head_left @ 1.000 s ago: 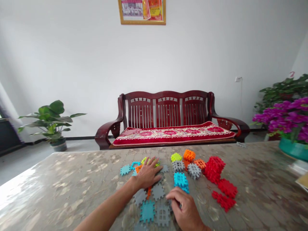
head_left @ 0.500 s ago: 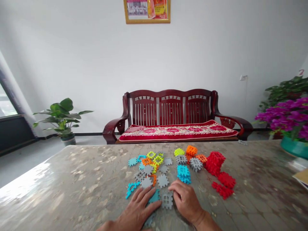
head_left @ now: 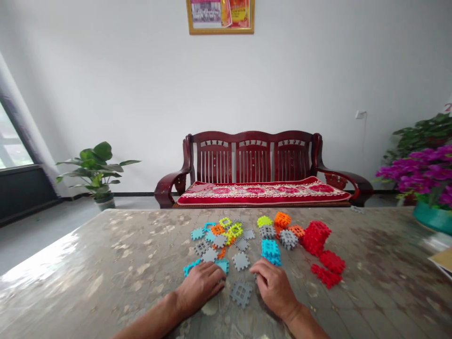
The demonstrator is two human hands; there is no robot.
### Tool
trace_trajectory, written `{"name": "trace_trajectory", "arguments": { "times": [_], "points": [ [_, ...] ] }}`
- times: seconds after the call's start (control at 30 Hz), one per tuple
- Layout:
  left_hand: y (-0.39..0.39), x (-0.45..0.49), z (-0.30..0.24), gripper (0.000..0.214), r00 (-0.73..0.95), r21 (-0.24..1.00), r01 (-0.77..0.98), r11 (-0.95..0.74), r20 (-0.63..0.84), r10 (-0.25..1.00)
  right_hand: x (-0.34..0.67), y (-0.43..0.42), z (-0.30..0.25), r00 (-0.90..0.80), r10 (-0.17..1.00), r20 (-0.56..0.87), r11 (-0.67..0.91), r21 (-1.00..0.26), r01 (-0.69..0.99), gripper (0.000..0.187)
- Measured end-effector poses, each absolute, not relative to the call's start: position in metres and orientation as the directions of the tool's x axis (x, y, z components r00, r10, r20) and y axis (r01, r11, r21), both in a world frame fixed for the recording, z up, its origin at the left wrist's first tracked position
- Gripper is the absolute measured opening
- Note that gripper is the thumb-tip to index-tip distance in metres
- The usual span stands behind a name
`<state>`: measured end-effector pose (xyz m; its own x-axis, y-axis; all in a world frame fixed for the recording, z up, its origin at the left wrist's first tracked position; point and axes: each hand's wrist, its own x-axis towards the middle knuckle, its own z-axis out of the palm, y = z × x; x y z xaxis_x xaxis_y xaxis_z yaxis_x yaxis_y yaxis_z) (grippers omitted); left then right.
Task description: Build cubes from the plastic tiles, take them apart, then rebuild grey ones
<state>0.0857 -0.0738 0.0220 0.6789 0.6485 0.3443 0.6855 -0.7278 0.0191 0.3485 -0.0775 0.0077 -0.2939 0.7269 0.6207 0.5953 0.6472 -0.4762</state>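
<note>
Gray window tile [head_left: 241,294] flat on table [head_left: 141,249], between hands, clear of visible fingers. Left hand [head_left: 202,284] curled, partly blocking turquoise tile [head_left: 223,265]; right hand [head_left: 275,288] bunched. Can't tell if either grips anything. Blue stack [head_left: 270,253] beyond right hand, toward far table edge. Vs 0.5 s ago: left fingers folded in, gray window tile rotated.

Daylight from left — glare on tabletop [head_left: 116,263]

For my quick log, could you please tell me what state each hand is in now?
Left hand: curled, by the teal tile; any grip is hidden.
Right hand: curled, near the blue stack; cannot tell whether it holds anything.
</note>
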Motion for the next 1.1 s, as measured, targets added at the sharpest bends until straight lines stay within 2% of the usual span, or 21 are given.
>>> {"name": "trace_trajectory", "arguments": {
  "times": [0.1, 0.2, 0.33, 0.47, 0.6, 0.83, 0.93, 1.1],
  "points": [
    [-0.06, 0.08, 0.03, 0.026, 0.548, 0.184, 0.747, -0.639, 0.375, 0.748, 0.348, -0.077, 0.008, -0.289, 0.728, 0.622, 0.647, -0.484, 0.589, 0.036],
    [-0.046, 0.077, 0.039, 0.028, 0.339, 0.381, 0.794, -0.473, 0.369, 0.865, 0.348, -0.077, 0.009, -0.294, 0.744, 0.601, 0.635, -0.496, 0.593, 0.035],
    [-0.031, 0.074, 0.05, 0.043, 0.141, 0.504, 0.806, -0.31, 0.345, 0.928, 0.349, -0.078, 0.008, -0.309, 0.745, 0.591, 0.633, -0.481, 0.607, 0.035],
    [-0.024, 0.063, 0.059, 0.047, -0.035, 0.505, 0.847, -0.168, 0.368, 0.929, 0.349, -0.081, 0.008, -0.358, 0.706, 0.611, 0.663, -0.394, 0.636, 0.035],
    [-0.023, 0.051, 0.057, 0.049, -0.2, 0.513, 0.858, 0.029, 0.281, 0.939, 0.347, -0.084, 0.01, -0.423, 0.675, 0.604, 0.688, -0.309, 0.657, 0.036],
    [-0.02, 0.049, 0.046, 0.051, -0.441, 0.556, 0.772, 0.308, 0.12, 0.889, 0.343, -0.092, 0.015, -0.495, 0.663, 0.562, 0.724, -0.312, 0.615, 0.035],
    [-0.023, 0.055, 0.04, 0.05, -0.495, 0.56, 0.743, 0.365, 0.093, 0.864, 0.34, -0.096, 0.019, -0.534, 0.686, 0.494, 0.714, -0.32, 0.622, 0.032],
    [-0.034, 0.067, 0.023, 0.046, -0.464, 0.509, 0.794, 0.333, 0.154, 0.872, 0.339, -0.097, 0.022, -0.59, 0.713, 0.379, 0.698, -0.298, 0.651, 0.045]
  ]
}}
